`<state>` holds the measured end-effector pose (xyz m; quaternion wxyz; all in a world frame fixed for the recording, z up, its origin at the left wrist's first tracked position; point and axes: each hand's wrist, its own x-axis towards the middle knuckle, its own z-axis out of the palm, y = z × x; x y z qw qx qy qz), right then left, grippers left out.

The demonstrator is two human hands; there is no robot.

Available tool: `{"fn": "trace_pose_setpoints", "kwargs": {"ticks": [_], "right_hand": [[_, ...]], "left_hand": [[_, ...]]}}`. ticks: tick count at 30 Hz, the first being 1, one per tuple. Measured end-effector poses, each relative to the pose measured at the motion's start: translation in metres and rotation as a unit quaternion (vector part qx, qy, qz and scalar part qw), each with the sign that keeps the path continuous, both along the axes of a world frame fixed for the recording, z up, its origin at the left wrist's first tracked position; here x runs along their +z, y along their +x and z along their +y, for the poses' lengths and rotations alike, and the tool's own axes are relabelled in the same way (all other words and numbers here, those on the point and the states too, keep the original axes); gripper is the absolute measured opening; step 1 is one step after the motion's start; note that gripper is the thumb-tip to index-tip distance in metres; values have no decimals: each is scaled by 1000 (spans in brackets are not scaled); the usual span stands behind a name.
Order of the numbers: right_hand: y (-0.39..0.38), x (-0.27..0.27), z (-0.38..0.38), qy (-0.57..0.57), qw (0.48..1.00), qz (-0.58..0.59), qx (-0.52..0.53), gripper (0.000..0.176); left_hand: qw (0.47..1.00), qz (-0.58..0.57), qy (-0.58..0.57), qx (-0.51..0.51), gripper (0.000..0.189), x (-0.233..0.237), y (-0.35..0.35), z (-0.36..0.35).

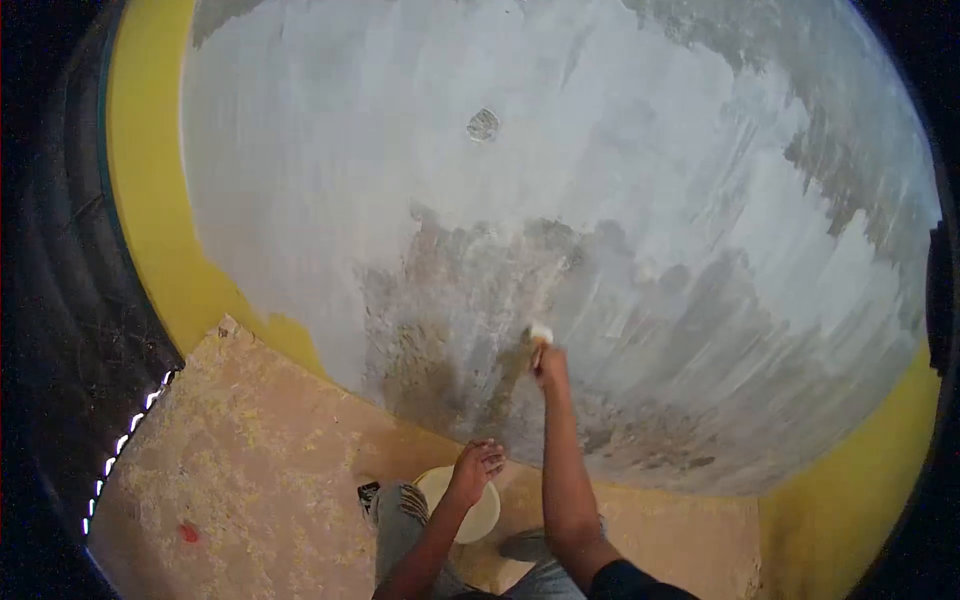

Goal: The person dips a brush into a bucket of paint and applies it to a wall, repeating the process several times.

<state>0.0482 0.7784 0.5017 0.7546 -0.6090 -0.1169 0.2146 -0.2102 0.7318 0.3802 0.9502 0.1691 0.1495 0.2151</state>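
Your right hand [549, 366] is closed tight around the handle of a small pale-tipped brush [540, 334]. The brush tip sticks up just above your hand and touches the big curved grey-white wall [400, 180]. Your arm is stretched out long, most likely because the wall is far from your body. The brush sits at the edge of a rough brown-grey patch [440, 330], which spreads to the left of this hand and below it. That patch is darker than the smooth pale part high above your hand, so it looks less covered. Your left hand [477, 468] is lower and closer to you, lying on the rim of a round cream bowl [485, 525]. Its fingers are bent over the edge. I cannot tell if they grip the rim or only rest there. A hand there would help keep the bowl from tipping. The bowl sits on the speckled tan floor [250, 470], just beside your knee in torn blue jeans [400, 520]. That is close under both hands, so it is easy to reach. A bright yellow band [150, 200] runs along the wall's edge, well off to the left of your hands.
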Motion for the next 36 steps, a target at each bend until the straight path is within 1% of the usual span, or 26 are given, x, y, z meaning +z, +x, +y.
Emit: {"fn": "trace_pose_setpoints", "kwargs": {"ticks": [1,2,3,4,5,6,7,8,9,11,12,14,15,17,19,21,23,24,25,26,28,29,32,34,36], "right_hand": [[-5,54,-3,-11,998,-55,12,28],[17,112,4,87,992,-51,74,27],[35,143,6,81,991,-51,97,28],[40,169,5,105,978,-132,118,25],[38,199,2,76,990,-84,88,26],[36,218,-3,113,985,-46,124,26],[4,242,-8,121,990,10,74,27],[-12,243,-14,119,990,16,69,27],[-20,242,-18,114,991,-33,60,27],[-30,237,-23,107,986,-118,43,30],[-31,233,-22,110,986,-116,39,30],[-29,219,-18,151,977,-151,10,31],[-18,203,-13,121,980,-156,-13,32],[55,110,12,84,948,-305,-25,33],[56,44,11,-16,979,-204,-18,33],[32,-4,2,-5,979,-205,-13,33],[34,-82,11,-45,972,-220,-71,34],[35,-120,13,-41,983,-173,-54,34],[31,-146,11,-36,991,-126,-38,35],[20,-150,4,-30,991,-122,-42,35],[-2,-148,-12,-53,995,55,56,33],[-8,-152,-19,-48,996,56,53,33],[-15,-153,-31,-60,995,46,61,32],[-13,-148,-33,-121,990,55,35,35],[34,-173,-10,-179,975,-126,20,36]], "left_hand": [[1000,3,-1,-6,26,5,0,-1],[1000,-9,21,-1,26,11,-6,-1],[999,-23,43,7,26,17,-7,1],[999,-18,40,3,26,18,-6,6],[999,-26,21,-2,26,14,-5,9],[999,-34,1,-6,26,11,-6,8],[1000,-27,-3,-11,26,13,-8,8],[999,-50,6,-8,26,15,-10,9],[997,-76,18,-5,27,17,-11,9],[997,-64,31,6,27,26,-13,8],[998,-52,39,19,28,30,-15,7],[998,-50,31,8,27,30,-17,7],[998,-52,21,1,26,28,-18,9],[998,-50,20,-10,25,17,-18,13],[998,-49,19,-20,24,15,-21,12],[1000,-1,26,12,16,22,-26,7],[999,2,33,14,15,28,-28,4],[999,1,36,18,15,29,-31,1],[999,7,41,15,15,27,-33,-2],[999,1,33,11,17,25,-33,-3],[1000,-4,30,4,19,23,-32,-7],[1000,-6,29,2,19,24,-31,-11],[999,-4,32,-2,19,26,-27,-24],[999,-1,33,-1,19,30,-24,-30],[999,-9,38,-5,19,36,-21,-37]]}}
